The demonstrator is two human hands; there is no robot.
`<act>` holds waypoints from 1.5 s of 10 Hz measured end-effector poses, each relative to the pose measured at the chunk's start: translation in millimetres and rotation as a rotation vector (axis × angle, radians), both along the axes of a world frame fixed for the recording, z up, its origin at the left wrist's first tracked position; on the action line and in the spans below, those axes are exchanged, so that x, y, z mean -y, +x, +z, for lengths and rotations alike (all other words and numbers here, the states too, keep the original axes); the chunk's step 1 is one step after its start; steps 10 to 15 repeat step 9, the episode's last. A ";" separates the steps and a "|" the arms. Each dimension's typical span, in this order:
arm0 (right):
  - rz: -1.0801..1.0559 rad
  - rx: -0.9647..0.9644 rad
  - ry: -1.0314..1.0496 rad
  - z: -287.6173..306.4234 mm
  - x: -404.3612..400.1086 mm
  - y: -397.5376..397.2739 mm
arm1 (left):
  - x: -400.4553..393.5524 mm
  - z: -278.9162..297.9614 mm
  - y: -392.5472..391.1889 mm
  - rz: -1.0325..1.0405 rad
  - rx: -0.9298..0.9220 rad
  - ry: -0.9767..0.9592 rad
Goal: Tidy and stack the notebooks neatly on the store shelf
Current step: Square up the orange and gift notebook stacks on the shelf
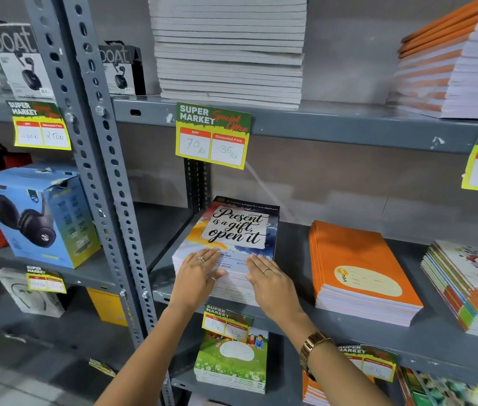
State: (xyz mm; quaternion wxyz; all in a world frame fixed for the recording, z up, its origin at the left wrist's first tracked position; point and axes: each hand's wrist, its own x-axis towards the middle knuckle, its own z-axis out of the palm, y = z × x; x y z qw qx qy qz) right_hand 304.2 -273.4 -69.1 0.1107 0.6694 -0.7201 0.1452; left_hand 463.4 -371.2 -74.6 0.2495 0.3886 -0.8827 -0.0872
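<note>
A stack of notebooks [236,230] with a "Present is a gift, open it" cover lies on the grey middle shelf [293,244]. My left hand [199,273] rests flat on the stack's front left corner, fingers spread over the cover and edge. My right hand [270,282] presses flat against the front right edge of the same stack. Neither hand grips a notebook. To the right lie an orange notebook stack [360,268] and a multicoloured stack [471,285].
Tall white stack [229,51] and orange-striped stack [451,65] stand on the upper shelf. Price tags [212,136] hang from shelf edges. A green-cover stack [231,361] sits below. Headphone boxes [38,215] fill the left bay behind a perforated upright [100,171].
</note>
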 end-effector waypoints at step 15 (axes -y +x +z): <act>-0.199 -0.103 -0.028 14.7 -139.0 -118.0 | -122.5 -6.6 -113.2 0.235 0.073 -0.065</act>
